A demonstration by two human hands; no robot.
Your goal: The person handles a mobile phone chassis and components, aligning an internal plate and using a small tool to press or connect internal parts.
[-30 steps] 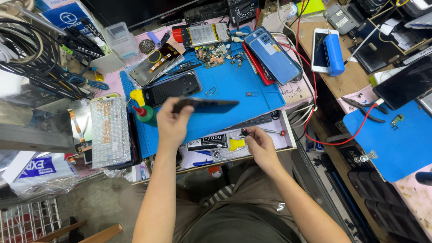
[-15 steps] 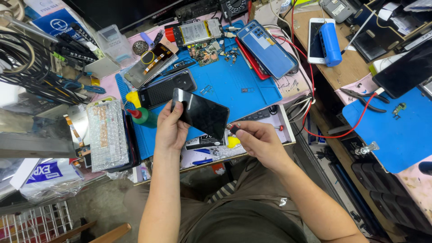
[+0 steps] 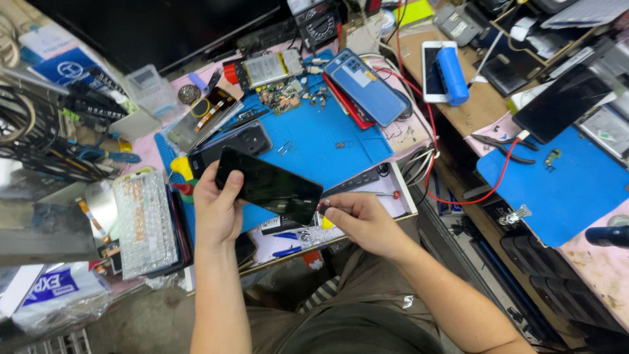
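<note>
Gripping the left end of a black smartphone [image 3: 270,185], the left hand [image 3: 217,211] has its thumb laid across the glass and its fingers curled behind. The phone runs from the hand toward 4 o'clock, its lower right corner meeting the right hand [image 3: 362,221], whose thumb and forefinger are pinched narrowly on a small red-tipped tool [image 3: 322,208] at that corner. The screen is dark, glossy and unlit, tilted up off the bench. Behind it, at 12 o'clock, lies a blue work mat [image 3: 327,131] with a blue phone back [image 3: 365,85] at 1 o'clock.
</note>
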